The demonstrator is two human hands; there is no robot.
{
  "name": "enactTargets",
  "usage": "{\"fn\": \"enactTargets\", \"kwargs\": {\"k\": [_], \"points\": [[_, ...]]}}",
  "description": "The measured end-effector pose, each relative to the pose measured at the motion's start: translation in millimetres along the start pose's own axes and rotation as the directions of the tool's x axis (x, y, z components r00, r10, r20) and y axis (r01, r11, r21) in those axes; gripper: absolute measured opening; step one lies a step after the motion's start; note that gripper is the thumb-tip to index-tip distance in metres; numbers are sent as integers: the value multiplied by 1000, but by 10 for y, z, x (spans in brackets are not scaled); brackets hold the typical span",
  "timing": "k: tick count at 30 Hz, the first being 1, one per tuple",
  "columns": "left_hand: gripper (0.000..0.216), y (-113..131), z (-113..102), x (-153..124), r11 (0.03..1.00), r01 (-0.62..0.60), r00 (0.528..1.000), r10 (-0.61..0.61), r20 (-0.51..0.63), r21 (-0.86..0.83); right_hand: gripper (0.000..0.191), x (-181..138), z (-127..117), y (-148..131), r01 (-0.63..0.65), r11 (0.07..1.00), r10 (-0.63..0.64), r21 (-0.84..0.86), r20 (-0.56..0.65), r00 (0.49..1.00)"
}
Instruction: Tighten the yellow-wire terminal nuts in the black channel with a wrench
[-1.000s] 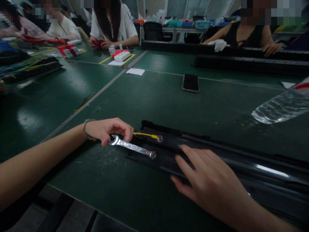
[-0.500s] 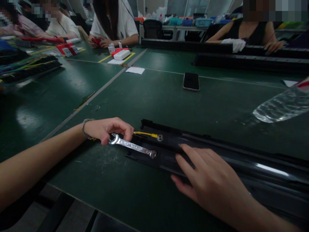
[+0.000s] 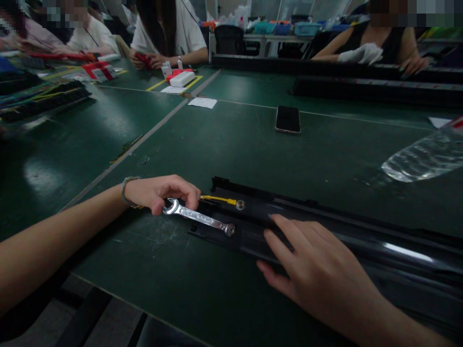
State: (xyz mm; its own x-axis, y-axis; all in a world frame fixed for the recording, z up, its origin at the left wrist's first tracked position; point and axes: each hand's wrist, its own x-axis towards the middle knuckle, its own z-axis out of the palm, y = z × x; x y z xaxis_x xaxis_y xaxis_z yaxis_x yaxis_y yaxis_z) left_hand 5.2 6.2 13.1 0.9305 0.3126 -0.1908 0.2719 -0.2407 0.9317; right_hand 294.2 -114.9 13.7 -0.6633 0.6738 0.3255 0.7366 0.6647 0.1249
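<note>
My left hand (image 3: 168,192) is closed on the open end of a silver combination wrench (image 3: 202,218). The wrench's ring end sits around a nut at the near side of a long black housing (image 3: 249,243). A yellow wire (image 3: 219,199) runs from beside my left fingers to a ring terminal (image 3: 240,205) on the housing's far side. My right hand (image 3: 307,260) rests over the housing with its fingers apart, fingertips on its near part and the thumb by the near edge. It holds nothing.
Beyond the housing a phone (image 3: 288,119) lies on the green table (image 3: 173,144). A clear plastic bottle (image 3: 423,154) lies at the right. White paper (image 3: 202,102) and a red-and-white part (image 3: 182,78) are farther off. Several people sit across, one wearing a white glove (image 3: 361,54).
My hands and the wrench hold almost the same pose. Across the table, the gloved hand of a co-worker has risen and shifted slightly right.
</note>
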Motion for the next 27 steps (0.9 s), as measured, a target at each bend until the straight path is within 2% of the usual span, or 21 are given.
{"fn": "enactTargets", "kwargs": {"k": [27], "points": [[62,9,22,3,999,1,999,-3,-45,-48,24,-2,13,-1,-5,1000,5,2,11,1000]]}}
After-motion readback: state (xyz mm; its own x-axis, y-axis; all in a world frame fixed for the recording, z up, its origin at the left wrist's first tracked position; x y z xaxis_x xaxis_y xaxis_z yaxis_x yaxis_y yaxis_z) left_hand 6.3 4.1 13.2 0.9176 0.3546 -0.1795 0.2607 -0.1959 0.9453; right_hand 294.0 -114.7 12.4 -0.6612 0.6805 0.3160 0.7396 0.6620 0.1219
